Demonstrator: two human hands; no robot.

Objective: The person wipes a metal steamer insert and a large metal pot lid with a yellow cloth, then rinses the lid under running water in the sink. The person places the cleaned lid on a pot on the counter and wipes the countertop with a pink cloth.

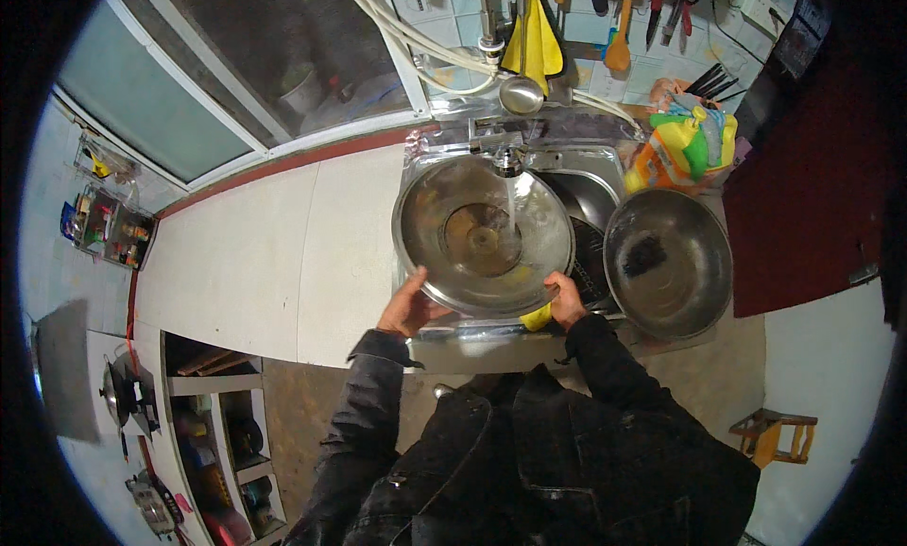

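Observation:
A wide stainless steel basin [453, 277] sits beneath the faucet [507, 165], over the left part of the metal sink [602, 170]. Water runs from the spout into it. My left hand [411, 306] grips the rim at the lower left, thumb on top. At the lower right, my right hand [565, 299] holds the same rim. Something yellow, perhaps a cloth [536, 318], shows under the basin beside my right hand. To the right stands a second metal basin [680, 284] with a dark patch on its bottom.
A white countertop [234, 262] stretches left below the window. Behind the sink hang a ladle [521, 95], a yellow cloth [533, 43] and several utensils. Colourful bags and bottles [684, 149] crowd the back right corner. A wooden stool [772, 432] stands at the lower right.

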